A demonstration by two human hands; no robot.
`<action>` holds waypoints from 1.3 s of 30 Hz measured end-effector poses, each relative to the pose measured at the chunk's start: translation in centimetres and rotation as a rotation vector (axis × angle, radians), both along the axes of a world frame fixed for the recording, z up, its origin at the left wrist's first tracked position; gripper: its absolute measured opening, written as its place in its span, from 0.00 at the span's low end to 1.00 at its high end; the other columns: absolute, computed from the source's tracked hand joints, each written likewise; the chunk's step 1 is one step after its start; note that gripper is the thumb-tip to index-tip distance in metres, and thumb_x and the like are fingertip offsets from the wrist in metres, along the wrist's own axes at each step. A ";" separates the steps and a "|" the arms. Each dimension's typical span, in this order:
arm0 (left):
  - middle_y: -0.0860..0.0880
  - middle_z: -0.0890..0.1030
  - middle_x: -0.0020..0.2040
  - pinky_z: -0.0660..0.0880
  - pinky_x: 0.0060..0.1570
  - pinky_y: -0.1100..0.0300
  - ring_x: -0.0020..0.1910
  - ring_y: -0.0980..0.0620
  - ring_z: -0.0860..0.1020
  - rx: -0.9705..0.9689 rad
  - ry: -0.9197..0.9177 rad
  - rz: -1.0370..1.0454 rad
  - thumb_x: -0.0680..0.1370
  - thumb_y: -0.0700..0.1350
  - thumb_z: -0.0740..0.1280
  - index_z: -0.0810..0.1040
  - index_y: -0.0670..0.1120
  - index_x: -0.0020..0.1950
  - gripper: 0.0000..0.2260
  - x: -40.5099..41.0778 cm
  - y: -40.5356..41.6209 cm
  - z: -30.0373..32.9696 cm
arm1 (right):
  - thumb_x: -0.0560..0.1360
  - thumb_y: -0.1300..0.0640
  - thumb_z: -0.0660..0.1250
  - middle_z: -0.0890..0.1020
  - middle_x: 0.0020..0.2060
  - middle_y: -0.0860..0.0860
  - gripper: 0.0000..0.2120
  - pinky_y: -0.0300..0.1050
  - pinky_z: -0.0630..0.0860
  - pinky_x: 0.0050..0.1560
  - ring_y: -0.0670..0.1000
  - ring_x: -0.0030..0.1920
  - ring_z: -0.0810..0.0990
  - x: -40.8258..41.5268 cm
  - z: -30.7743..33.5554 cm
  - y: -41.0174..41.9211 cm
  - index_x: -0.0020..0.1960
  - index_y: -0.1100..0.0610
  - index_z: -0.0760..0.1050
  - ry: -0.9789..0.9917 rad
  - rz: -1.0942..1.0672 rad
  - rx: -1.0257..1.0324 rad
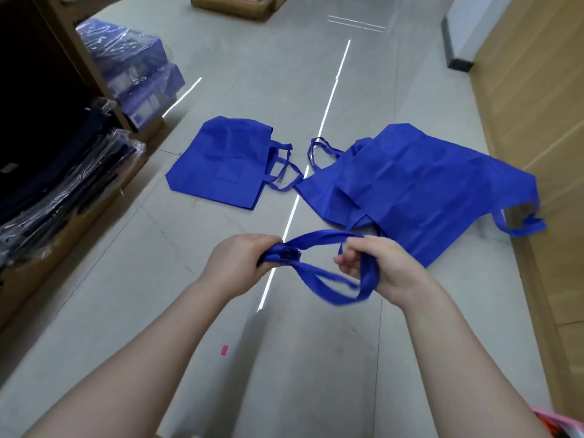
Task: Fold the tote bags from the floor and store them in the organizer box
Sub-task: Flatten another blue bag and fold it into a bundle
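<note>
Your left hand (240,260) sits just left of centre, fingers curled tight round a bunched blue tote bag (281,252), and your right hand (379,267) at about 3 o'clock from it pinches the bag's handle straps (331,286), which loop down between the two hands and blur at the lower edge. Both hands hold the bag in the air above the grey tiled floor (189,295); a small pink scrap (224,350) lies on the tiles at 6 o'clock from your left hand. Farther out, at 12 o'clock from your left hand, a flat tote bag (221,162) lies alone, and at 1 o'clock a rumpled heap of tote bags (417,184) spreads toward the wooden panel (537,121) on the right (how many are in it cannot be told). At 9 to 10 o'clock, shelves (94,67) hold plastic-wrapped stock (63,191). At 12 o'clock, far off, a cardboard box (234,7) sits at the top edge.
</note>
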State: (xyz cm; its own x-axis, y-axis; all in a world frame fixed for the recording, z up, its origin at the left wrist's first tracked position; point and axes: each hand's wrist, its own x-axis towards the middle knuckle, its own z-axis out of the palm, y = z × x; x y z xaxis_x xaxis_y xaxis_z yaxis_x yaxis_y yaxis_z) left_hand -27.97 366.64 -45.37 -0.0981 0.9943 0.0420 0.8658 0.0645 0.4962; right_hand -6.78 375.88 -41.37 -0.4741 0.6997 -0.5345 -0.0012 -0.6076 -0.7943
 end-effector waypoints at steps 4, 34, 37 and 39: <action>0.55 0.81 0.43 0.76 0.41 0.54 0.42 0.51 0.78 -0.020 -0.117 0.057 0.75 0.49 0.68 0.78 0.54 0.56 0.09 -0.4 0.2 0.9 | 0.63 0.56 0.72 0.64 0.17 0.45 0.08 0.40 0.79 0.37 0.44 0.20 0.62 1.7 1.0 -0.4 0.35 0.58 0.76 0.516 -0.146 -0.180; 0.39 0.74 0.65 0.73 0.60 0.53 0.63 0.43 0.74 -0.210 -1.809 -0.100 0.69 0.45 0.75 0.69 0.38 0.68 0.31 3.8 2.3 0.9 | 0.68 0.56 0.72 0.79 0.38 0.44 0.14 0.35 0.73 0.35 0.44 0.38 0.77 -0.7 4.1 -2.5 0.47 0.47 0.69 -0.517 0.161 0.746; 0.45 0.79 0.60 0.71 0.61 0.56 0.60 0.48 0.76 -0.192 -1.588 -0.043 0.66 0.40 0.67 0.72 0.49 0.65 0.27 3.3 2.7 1.8 | 0.69 0.55 0.68 0.77 0.39 0.46 0.13 0.38 0.67 0.33 0.48 0.40 0.75 -0.2 3.6 -1.6 0.49 0.47 0.67 -0.827 0.352 0.873; 0.54 0.80 0.57 0.71 0.59 0.60 0.60 0.56 0.76 -0.164 -1.168 -0.047 0.68 0.45 0.67 0.70 0.60 0.62 0.23 3.6 2.6 2.3 | 0.70 0.55 0.66 0.76 0.39 0.46 0.13 0.41 0.63 0.39 0.51 0.43 0.73 0.0 3.3 -1.4 0.53 0.50 0.68 -1.011 0.519 0.974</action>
